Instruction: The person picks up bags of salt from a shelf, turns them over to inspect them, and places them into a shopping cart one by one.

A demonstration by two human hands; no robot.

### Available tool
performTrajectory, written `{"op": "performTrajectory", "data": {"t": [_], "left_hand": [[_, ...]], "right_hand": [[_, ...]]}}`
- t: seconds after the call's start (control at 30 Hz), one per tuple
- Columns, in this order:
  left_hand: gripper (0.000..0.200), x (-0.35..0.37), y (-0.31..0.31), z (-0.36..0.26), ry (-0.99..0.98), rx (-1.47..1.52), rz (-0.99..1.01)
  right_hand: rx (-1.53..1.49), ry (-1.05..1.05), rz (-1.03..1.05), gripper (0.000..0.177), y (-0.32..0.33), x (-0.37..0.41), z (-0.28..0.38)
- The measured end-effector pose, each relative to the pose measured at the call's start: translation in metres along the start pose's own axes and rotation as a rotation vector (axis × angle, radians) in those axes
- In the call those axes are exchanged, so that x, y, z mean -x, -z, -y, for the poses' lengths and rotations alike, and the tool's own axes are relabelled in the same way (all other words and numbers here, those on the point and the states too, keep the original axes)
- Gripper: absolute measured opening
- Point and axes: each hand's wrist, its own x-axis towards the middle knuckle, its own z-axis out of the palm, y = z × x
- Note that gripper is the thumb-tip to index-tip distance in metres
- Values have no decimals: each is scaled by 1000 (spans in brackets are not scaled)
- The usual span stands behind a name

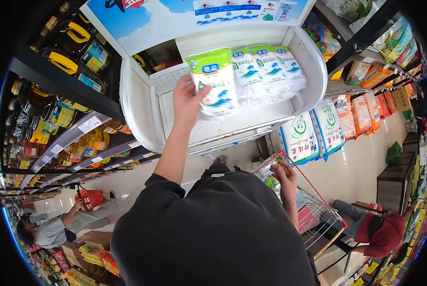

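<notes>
My left hand (188, 97) grips the left edge of a green-and-white bag of salt (213, 86), with the thumb across its front. The bag is upright above the white display bin (213, 127), to the left of several matching salt bags (266, 69) standing in a row. My right hand (286, 178) is down beside my body, over the rim of a wire shopping cart (313, 205). Its fingers are loosely bent and apart, and I see nothing between them. Green packaging (272, 182) shows inside the cart, partly covered by that hand and my black shirt.
Shelves of oil bottles (75, 62) rise on the left. Large rice sacks (301, 138) stand right of the bin, below shelves of bagged goods (394, 43). A person with a red basket (89, 198) is at lower left; another person in a red shirt (382, 233) is at lower right.
</notes>
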Motion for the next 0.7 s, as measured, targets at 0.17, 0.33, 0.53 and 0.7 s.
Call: {"op": "performTrajectory", "data": {"t": [0.17,0.33,0.53,0.7], "left_hand": [[29,52,-69,11,74,-81,551],[36,120,-130,23,139,-210,901],[33,44,-114,15,-310,-631,463],[76,-43,-87,45,-504,-1261,322]], "right_hand": [[-176,334,129,45,-28,20,72],[29,390,-28,34,-9,26,70],[-6,310,-233,31,20,57,48],[-486,236,-314,38,43,55,26]]}}
